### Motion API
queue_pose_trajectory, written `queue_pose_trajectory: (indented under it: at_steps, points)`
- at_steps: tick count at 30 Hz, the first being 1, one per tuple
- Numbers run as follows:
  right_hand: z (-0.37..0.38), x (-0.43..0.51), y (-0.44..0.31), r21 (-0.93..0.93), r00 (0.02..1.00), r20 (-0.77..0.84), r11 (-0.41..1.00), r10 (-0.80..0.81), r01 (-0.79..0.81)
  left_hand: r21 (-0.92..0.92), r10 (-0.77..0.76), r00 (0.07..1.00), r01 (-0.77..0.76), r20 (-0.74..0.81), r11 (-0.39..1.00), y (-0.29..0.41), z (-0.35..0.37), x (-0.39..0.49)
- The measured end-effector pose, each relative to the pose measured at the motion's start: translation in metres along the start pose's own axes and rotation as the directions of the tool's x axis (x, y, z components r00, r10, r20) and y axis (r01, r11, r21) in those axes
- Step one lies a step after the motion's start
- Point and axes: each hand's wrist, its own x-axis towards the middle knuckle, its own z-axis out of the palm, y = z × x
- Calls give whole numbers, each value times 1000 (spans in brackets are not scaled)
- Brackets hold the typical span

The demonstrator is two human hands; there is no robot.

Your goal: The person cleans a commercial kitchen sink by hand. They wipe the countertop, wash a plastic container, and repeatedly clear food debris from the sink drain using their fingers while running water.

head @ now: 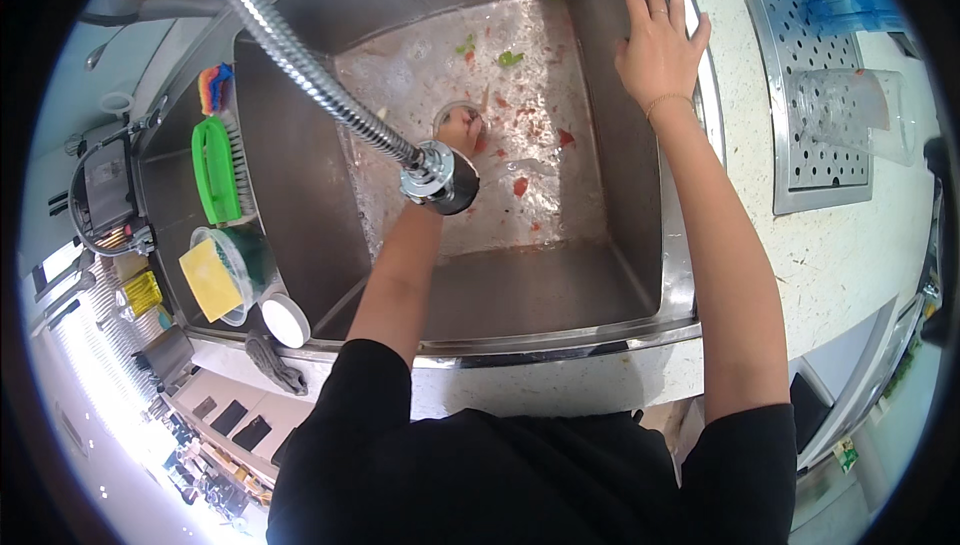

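In the stainless steel sink [540, 282], my left hand [459, 129] reaches down to the round drain [457, 104] in the basin floor. Its fingers are curled at the ring, and the black spray head [456, 189] covers part of the wrist. Whether those fingers grip anything cannot be made out. Shallow murky water [405, 65] lies around it, with red food scraps [520, 186] and green leafy bits [510, 59]. My right hand [661, 50] lies with fingers spread on the sink's right rim and holds nothing.
A coiled metal faucet hose [300, 57] arches over the basin. Left of it are a green scrub brush [215, 170], a colorful sponge [214, 87], a yellow sponge [210, 280] on a plastic tub, and a white lid [286, 320]. A clear jar [855, 111] lies on the perforated drain tray [814, 155].
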Motion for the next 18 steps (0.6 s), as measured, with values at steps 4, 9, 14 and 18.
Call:
queue_pose_trajectory:
  at_steps: [4, 9, 14, 18]
  points:
    - [-1, 0, -1, -2, 1000, -11, 1000, 6, -6, 481, 274, 960, -209, -67, 851, -42, 40, -35]
    - [-11, 0, -6, 131, 999, -38, 991, 33, -28, 420, 225, 974, -212, 18, 882, -48, 55, -26]
    - [-17, -1, -9, 141, 998, -22, 988, 64, -60, 665, 367, 927, -229, -72, 710, -48, 55, -24]
    - [-16, 1, -11, 135, 997, -26, 989, 69, -65, 465, 132, 991, -129, 26, 876, -41, 42, -16]
